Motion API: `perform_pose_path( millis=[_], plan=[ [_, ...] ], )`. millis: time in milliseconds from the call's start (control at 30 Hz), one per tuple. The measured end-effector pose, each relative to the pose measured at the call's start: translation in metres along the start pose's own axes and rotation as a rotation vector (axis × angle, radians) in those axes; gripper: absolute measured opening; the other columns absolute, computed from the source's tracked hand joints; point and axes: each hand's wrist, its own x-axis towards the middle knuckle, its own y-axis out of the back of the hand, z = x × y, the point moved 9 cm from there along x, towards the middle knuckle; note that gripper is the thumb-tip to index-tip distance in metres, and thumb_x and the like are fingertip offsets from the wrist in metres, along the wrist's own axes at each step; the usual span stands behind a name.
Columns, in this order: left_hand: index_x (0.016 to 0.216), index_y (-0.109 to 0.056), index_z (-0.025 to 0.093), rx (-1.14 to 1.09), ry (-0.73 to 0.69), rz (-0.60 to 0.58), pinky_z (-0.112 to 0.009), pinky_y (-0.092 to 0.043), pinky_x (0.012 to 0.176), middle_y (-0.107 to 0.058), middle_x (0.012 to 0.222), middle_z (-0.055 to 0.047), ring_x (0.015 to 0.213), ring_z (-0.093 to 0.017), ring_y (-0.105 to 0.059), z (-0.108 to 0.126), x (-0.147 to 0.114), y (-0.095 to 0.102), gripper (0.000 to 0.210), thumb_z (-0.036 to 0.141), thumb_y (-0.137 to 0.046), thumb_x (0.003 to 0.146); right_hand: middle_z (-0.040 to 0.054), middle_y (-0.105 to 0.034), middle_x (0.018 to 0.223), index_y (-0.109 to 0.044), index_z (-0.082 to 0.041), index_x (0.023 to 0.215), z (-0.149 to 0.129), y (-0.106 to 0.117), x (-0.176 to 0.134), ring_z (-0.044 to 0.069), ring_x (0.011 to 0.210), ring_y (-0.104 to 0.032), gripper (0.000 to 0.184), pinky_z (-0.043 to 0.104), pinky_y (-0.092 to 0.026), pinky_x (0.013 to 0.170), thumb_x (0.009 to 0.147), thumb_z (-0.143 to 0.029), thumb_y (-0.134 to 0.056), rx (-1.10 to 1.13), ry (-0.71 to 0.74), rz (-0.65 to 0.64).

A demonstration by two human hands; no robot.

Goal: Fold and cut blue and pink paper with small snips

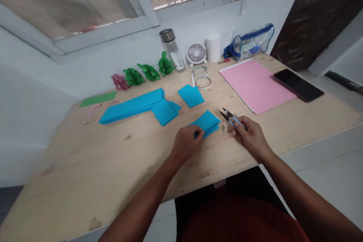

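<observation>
My left hand (186, 142) pinches the near corner of a small folded stack of blue paper squares (208, 121) lying on the wooden table (113, 159). My right hand (249, 136) holds small black thread snips (230, 116) with blue handles, blades apart and pointing left toward the paper. Another blue square (191, 95) lies farther back. A long folded blue strip (133, 106) and a stack of blue squares (165, 111) lie to the left.
Pink paper sheet (255, 85) and a dark phone (298, 84) at right. Two tape rolls (202, 76), a small fan (196, 53), bottle (172, 50), white cup (213, 47) and clear pouch (249, 43) along the wall. Green paper flowers (149, 72) and a green strip (98, 98) at back left.
</observation>
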Motion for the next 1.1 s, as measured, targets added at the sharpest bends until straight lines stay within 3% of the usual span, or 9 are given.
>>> perform_pose_path(
  millis=[133, 300, 700, 933, 1100],
  plan=[
    [0.061, -0.064, 0.016, -0.138, 0.119, 0.025, -0.022, -0.040, 0.055, -0.062, 0.059, 0.001, 0.057, -0.012, -0.054, -0.018, 0.002, 0.006, 0.023, 0.027, -0.050, 0.075, -0.0017, -0.056, 0.061, -0.058, -0.019, 0.085, -0.002, 0.000, -0.001, 0.009, 0.046, -0.038, 0.030, 0.024, -0.026, 0.044, 0.086, -0.049, -0.051, -0.002, 0.007, 0.002],
    [0.059, -0.063, 0.015, -0.295, 0.218, 0.061, -0.022, -0.039, 0.053, -0.055, 0.055, 0.002, 0.054, -0.011, -0.049, -0.034, 0.001, 0.009, 0.027, 0.037, -0.052, 0.072, -0.0018, -0.056, 0.060, -0.058, -0.019, 0.084, -0.003, -0.001, 0.000, 0.009, 0.045, -0.039, 0.029, 0.025, -0.028, 0.046, 0.085, -0.047, -0.051, 0.000, -0.001, 0.010],
    [0.047, -0.048, 0.018, -0.446, 0.316, 0.064, -0.021, -0.027, 0.046, -0.038, 0.047, 0.005, 0.048, -0.008, -0.034, -0.044, 0.000, 0.006, 0.029, 0.040, -0.056, 0.064, -0.0014, -0.057, 0.061, -0.059, -0.019, 0.084, -0.003, 0.000, 0.000, 0.009, 0.046, -0.039, 0.030, 0.025, -0.028, 0.045, 0.085, -0.048, -0.051, -0.003, 0.011, 0.009],
    [0.055, -0.056, 0.018, -0.424, 0.285, 0.033, -0.022, -0.037, 0.049, -0.050, 0.050, 0.003, 0.050, -0.011, -0.046, -0.041, 0.001, 0.004, 0.023, 0.036, -0.053, 0.069, -0.0021, -0.056, 0.060, -0.059, -0.019, 0.087, 0.001, -0.001, 0.000, 0.009, 0.046, -0.040, 0.029, 0.024, -0.028, 0.045, 0.086, -0.047, -0.051, 0.004, 0.014, 0.004],
    [0.069, -0.062, 0.018, -0.295, 0.217, 0.002, -0.028, -0.049, 0.063, -0.066, 0.070, -0.003, 0.067, -0.016, -0.061, -0.036, 0.006, 0.004, 0.024, 0.036, -0.048, 0.076, -0.0015, -0.057, 0.061, -0.059, -0.019, 0.085, -0.001, 0.000, 0.000, 0.009, 0.046, -0.040, 0.029, 0.025, -0.028, 0.045, 0.086, -0.046, -0.051, -0.013, 0.014, 0.009]
  ],
)
